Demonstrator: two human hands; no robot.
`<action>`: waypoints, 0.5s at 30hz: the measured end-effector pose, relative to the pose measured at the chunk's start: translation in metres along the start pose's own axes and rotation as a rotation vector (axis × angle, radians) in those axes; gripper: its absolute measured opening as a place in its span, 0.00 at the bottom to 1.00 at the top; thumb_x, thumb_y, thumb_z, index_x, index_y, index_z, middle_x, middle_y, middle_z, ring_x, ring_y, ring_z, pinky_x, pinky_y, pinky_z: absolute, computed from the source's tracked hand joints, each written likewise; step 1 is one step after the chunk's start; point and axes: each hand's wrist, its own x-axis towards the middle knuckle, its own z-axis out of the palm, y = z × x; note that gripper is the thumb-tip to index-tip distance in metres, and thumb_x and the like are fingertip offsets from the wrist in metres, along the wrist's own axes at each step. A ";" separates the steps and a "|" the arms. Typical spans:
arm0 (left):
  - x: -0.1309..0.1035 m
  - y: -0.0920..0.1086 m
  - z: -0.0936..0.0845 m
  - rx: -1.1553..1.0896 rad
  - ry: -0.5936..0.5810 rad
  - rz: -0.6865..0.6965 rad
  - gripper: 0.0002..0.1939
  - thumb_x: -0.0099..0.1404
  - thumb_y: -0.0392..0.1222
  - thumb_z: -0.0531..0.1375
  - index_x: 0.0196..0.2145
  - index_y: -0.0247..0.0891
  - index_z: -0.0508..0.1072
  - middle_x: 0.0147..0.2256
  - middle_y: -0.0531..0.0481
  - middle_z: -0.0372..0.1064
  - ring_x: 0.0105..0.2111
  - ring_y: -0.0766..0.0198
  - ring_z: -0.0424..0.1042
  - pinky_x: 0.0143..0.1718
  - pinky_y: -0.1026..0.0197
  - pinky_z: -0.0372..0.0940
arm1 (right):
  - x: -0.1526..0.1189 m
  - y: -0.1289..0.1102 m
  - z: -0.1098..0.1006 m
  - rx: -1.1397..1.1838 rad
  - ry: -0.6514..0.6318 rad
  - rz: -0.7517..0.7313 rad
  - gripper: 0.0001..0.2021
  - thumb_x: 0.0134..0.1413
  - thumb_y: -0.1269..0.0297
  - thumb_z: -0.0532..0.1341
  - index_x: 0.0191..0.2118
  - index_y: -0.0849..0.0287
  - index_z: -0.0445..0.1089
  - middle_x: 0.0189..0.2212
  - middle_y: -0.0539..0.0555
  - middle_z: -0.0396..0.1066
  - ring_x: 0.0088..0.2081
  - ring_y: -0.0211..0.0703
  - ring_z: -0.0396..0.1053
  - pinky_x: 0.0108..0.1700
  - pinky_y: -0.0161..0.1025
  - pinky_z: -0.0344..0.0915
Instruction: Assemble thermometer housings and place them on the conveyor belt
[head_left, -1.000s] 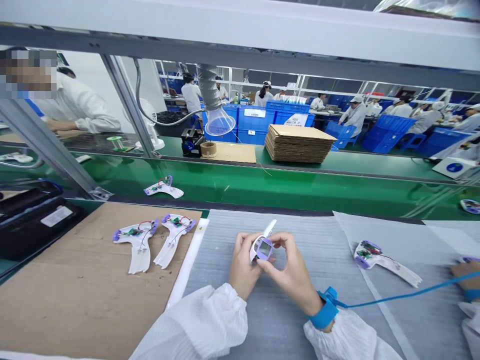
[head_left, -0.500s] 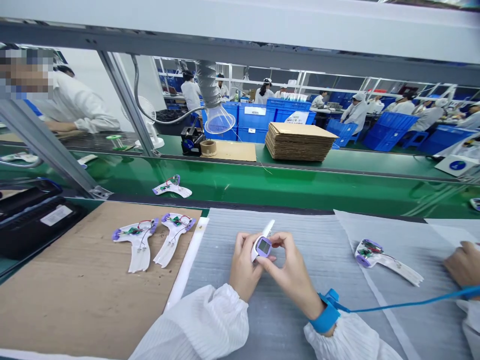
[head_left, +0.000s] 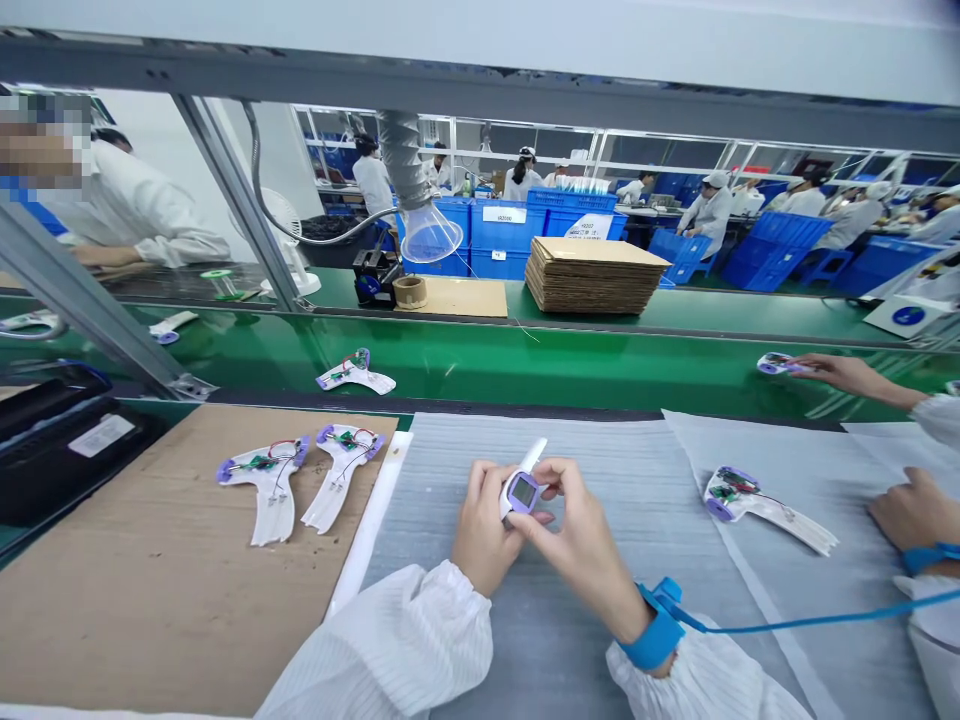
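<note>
My left hand (head_left: 486,530) is wrapped round a white and purple infrared thermometer (head_left: 523,492), whose small grey screen faces up towards me. Its white handle points away, up and to the right. Fingers and thumb of my right hand (head_left: 574,530) pinch the screen end from the right, the thumb at its lower edge. Both hands are over the grey foam sheet (head_left: 600,620). A blue strap (head_left: 652,630) with a cord circles my right wrist. To the left, two opened thermometer halves (head_left: 274,490) with green boards and wires lie on cardboard (head_left: 150,600).
Another opened half (head_left: 765,510) lies on the foam to the right, near a co-worker's hand (head_left: 915,510). That person's other hand (head_left: 847,375) touches a half on the green belt (head_left: 525,360). One more half (head_left: 356,375) lies on the belt. A metal post (head_left: 232,200) stands left.
A co-worker's hand has come in over the belt at the right, at a thermometer half. The nearer half on the belt has shifted slightly right. My hands keep nearly the same hold.
</note>
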 end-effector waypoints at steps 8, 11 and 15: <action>0.001 0.003 0.001 0.037 -0.036 0.008 0.14 0.58 0.42 0.59 0.41 0.38 0.65 0.38 0.47 0.59 0.38 0.58 0.66 0.37 0.56 0.64 | 0.001 0.007 0.001 -0.055 -0.006 0.002 0.26 0.41 0.63 0.66 0.48 0.54 0.57 0.34 0.51 0.68 0.36 0.46 0.69 0.37 0.42 0.67; 0.002 0.004 -0.002 0.009 -0.062 0.060 0.09 0.61 0.41 0.56 0.40 0.38 0.66 0.37 0.47 0.61 0.38 0.58 0.66 0.38 0.57 0.62 | 0.005 0.010 -0.007 -0.100 -0.006 -0.063 0.33 0.39 0.59 0.68 0.52 0.55 0.55 0.35 0.53 0.68 0.38 0.49 0.68 0.40 0.46 0.65; -0.001 0.011 -0.009 -0.096 -0.046 0.156 0.07 0.61 0.38 0.55 0.38 0.38 0.68 0.35 0.46 0.64 0.37 0.59 0.65 0.39 0.58 0.61 | 0.011 0.014 -0.029 -0.131 -0.049 -0.227 0.32 0.44 0.56 0.66 0.54 0.55 0.54 0.44 0.58 0.65 0.47 0.53 0.63 0.47 0.49 0.61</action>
